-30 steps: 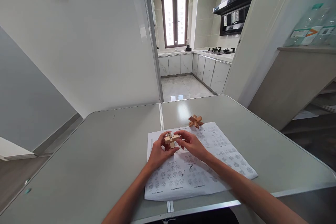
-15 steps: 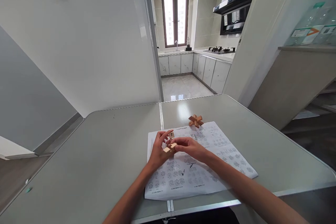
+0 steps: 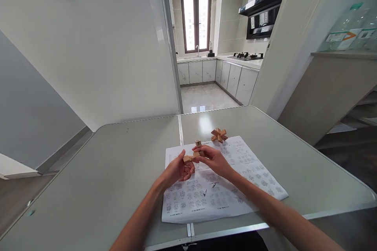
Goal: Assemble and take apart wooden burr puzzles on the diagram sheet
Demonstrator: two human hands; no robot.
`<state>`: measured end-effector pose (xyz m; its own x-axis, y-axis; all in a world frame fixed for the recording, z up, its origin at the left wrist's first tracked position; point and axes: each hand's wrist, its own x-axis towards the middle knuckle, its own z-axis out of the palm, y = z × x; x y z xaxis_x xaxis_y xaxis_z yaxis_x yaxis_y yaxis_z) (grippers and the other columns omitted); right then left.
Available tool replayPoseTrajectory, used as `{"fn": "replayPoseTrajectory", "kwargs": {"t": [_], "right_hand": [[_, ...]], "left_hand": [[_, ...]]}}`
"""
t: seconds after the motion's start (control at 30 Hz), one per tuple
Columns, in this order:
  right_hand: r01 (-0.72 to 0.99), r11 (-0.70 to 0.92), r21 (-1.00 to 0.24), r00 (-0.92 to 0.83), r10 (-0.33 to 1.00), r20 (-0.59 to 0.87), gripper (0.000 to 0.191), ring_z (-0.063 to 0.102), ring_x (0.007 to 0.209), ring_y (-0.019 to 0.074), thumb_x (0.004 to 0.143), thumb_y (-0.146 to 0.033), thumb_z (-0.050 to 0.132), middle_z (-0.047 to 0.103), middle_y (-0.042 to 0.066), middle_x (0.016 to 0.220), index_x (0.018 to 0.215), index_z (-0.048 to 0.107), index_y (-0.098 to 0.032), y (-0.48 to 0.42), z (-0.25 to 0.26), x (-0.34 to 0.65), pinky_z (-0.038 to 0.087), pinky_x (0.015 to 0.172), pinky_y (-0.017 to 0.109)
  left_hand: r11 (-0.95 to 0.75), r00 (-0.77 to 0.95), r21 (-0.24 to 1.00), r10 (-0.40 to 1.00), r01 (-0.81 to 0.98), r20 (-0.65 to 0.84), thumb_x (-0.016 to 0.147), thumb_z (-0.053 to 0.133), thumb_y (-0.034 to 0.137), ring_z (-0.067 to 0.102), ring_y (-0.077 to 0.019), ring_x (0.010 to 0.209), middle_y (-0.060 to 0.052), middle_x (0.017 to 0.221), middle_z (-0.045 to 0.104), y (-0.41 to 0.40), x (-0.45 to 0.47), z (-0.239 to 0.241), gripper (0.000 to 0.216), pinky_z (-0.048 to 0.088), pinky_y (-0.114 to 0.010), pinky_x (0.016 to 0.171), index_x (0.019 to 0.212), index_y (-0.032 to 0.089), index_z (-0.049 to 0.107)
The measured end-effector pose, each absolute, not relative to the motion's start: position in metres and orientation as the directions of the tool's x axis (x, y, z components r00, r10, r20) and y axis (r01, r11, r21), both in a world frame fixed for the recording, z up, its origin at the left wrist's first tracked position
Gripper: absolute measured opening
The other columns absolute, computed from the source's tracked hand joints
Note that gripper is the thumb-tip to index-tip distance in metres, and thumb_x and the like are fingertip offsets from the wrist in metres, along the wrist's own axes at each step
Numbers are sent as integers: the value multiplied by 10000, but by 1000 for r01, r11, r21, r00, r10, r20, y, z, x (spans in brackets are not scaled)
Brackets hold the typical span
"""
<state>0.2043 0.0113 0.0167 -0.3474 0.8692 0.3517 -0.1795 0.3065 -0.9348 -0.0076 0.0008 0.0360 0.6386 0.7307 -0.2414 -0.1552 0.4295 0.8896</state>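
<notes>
My right hand (image 3: 213, 160) pinches a small wooden interlocking puzzle (image 3: 196, 151), with one bar standing upright and another pointing left. My left hand (image 3: 178, 170) is curled just below and left of it, its thumb up near the left end of the horizontal bar; whether it touches the wood I cannot tell. Both hands hover over a white printed sheet (image 3: 235, 188) of puzzle diagrams on the grey table (image 3: 103, 172). A second, assembled star-shaped wooden puzzle (image 3: 219, 135) rests at the sheet's far edge.
The table is made of two halves with a seam (image 3: 180, 129) down the middle. Beyond it a doorway opens onto a kitchen (image 3: 206, 70). A shelf unit (image 3: 332, 86) stands to the right, a white wall to the left.
The puzzle has shifted to the right and away from me, now held mainly in my right hand. My left hand has dropped lower and loosened off it. The upright bar sticks out higher.
</notes>
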Motion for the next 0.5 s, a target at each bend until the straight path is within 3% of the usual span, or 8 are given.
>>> {"fn": "replayPoseTrajectory", "kwargs": {"t": [0.13, 0.3, 0.5], "right_hand": [[-129, 361, -924, -298, 874, 383, 298, 698, 1002, 242, 889, -440, 751, 685, 67, 1246, 1134, 736, -272, 11, 17, 204, 581, 956, 441], [-73, 310, -948, -189, 929, 318, 316, 684, 793, 220, 934, -475, 687, 722, 45, 932, 1159, 684, -254, 15, 13, 206, 590, 777, 404], [-277, 232, -933, -184, 940, 288, 368, 740, 907, 236, 953, -506, 659, 715, 107, 1221, 1189, 510, -266, 16, 14, 201, 600, 759, 400]], "left_hand": [[425, 609, 877, 763, -223, -215, 957, 613, 565, 428, -46, 458, 24, 709, 523, -3, -8, 40, 431, 231, -173, 395, 1001, 139, 659], [308, 503, 911, 853, -275, -137, 942, 701, 454, 507, -56, 607, -42, 931, 592, -5, -4, 41, 339, 419, -193, 540, 1015, 123, 697], [216, 385, 919, 920, -331, -77, 902, 771, 380, 659, -155, 906, -103, 1127, 654, 0, -5, 34, 374, 524, -293, 895, 1189, 148, 716]]}}
